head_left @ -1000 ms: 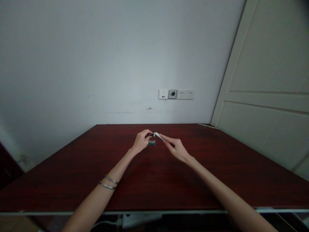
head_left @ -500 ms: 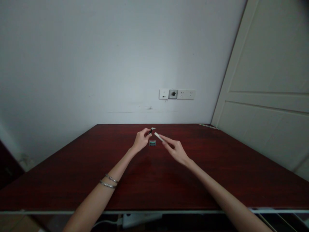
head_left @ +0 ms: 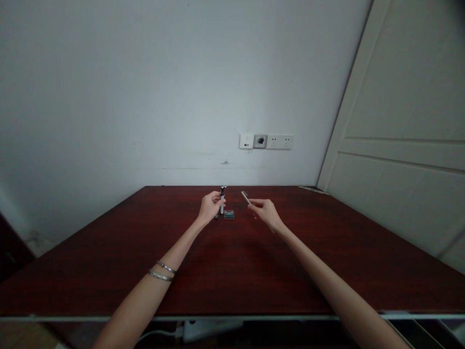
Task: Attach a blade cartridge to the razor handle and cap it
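Note:
My left hand [head_left: 209,207] is closed round a razor [head_left: 222,205], gripping its black and silver-grey handle, which stands upright with the head at the top. A small dark green piece [head_left: 217,216] shows just under the fingers; what it is I cannot make out. Between my hands, nearer the left, a small clear case [head_left: 228,214] with green and dark contents lies on the table. My right hand [head_left: 267,212] pinches a slim pale toothbrush [head_left: 246,198]. Its far end, with a dark tuft, points up and left, apart from the razor.
The dark red wooden table [head_left: 232,271] reaches back to a pale wall [head_left: 181,97]. Sockets and switches [head_left: 266,141] sit low on that wall. A cream panelled door [head_left: 407,121] stands at the right. Below the table's front edge, a white cable [head_left: 160,333] runs.
The razor in my left hand has turned from tilted to upright and moved slightly left. My right hand has drawn the toothbrush a little right, turning it so its tuft shows.

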`<state>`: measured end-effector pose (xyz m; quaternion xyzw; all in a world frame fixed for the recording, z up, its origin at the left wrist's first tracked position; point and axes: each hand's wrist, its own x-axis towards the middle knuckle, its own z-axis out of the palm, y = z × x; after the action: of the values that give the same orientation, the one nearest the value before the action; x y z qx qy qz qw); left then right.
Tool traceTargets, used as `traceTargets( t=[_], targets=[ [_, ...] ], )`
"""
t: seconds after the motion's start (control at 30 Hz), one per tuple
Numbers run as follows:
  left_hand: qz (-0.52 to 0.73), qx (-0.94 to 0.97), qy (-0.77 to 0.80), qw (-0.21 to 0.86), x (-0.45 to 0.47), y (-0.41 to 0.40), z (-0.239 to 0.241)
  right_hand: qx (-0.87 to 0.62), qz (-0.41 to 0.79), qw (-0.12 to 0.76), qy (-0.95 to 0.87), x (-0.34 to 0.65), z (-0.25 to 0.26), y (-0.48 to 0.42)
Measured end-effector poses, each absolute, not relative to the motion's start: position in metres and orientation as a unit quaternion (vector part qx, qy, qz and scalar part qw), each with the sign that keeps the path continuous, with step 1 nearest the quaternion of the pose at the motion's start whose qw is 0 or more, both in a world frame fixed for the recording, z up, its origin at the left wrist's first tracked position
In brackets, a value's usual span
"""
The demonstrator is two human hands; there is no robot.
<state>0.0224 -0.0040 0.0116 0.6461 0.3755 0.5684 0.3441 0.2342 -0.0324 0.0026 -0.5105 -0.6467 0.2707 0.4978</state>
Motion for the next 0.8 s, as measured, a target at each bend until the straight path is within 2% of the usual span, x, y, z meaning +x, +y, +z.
traceTargets(
  t=[0.13,0.23,0.4,0.47,0.8],
  targets=[
    [0.564,0.644,0.381,0.349,0.023,-0.006,0.013,-0.52,0.265,0.482,-0.653,0.231,-0.003,-0.025],
    [0.562,0.645,0.383,0.349,0.023,-0.007,0.014,-0.534,0.232,0.432,-0.688,0.227,-0.003,-0.026],
    [0.559,0.643,0.388,0.35,0.023,-0.007,0.014,-0.565,0.016,0.267,-0.781,0.218,0.001,-0.032],
    [0.559,0.642,0.39,0.352,0.022,-0.006,0.013,-0.579,-0.035,0.205,-0.788,0.217,0.001,-0.033],
    [0.552,0.637,0.4,0.36,0.023,-0.006,0.011,-0.651,-0.052,0.114,-0.749,0.219,-0.012,-0.027]
  ],
)
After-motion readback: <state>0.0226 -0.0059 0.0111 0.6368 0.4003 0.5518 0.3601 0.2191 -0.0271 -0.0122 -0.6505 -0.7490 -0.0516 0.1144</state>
